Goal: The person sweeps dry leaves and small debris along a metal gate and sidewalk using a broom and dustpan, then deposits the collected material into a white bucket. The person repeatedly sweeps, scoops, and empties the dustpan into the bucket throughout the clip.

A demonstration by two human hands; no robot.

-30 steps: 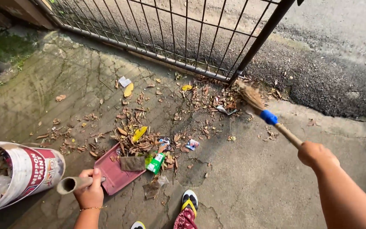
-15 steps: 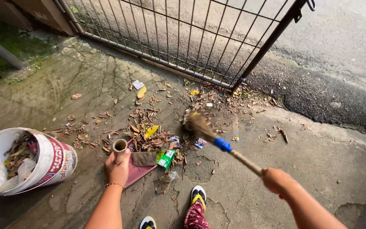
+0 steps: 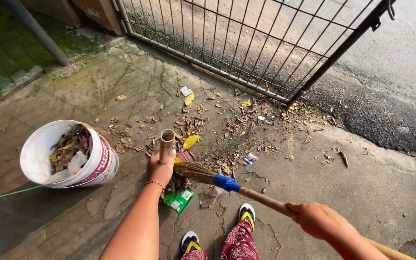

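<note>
While clenched round a hollow tube handle point(image 3: 166, 142), left hand point(image 3: 160, 168); right hand point(image 3: 316, 219) gripping wooden, blue-collared, bristly broom point(image 3: 208, 175) over cracked concrete point(image 3: 371, 192).

the left hand point(image 3: 160, 169) grips the pale tube handle point(image 3: 166, 144) of a dustpan, the tube pointing up toward 12 o'clock. the right hand point(image 3: 319, 220), at 4 o'clock, is closed around the wooden broom handle point(image 3: 266, 201). the broom's straw bristles point(image 3: 192, 172), bound by a blue collar point(image 3: 226, 183), touch the ground just beside the left hand. a green wrapper point(image 3: 179, 200) lies at 6 o'clock of that hand. at 9 o'clock a white bucket point(image 3: 39, 144) holds dry leaves. more leaves point(image 3: 191, 141) are scattered over the concrete floor point(image 3: 371, 192) toward the metal gate point(image 3: 246, 43) at 12 o'clock. sandalled feet point(image 3: 246, 214) show at the bottom edge.
</note>
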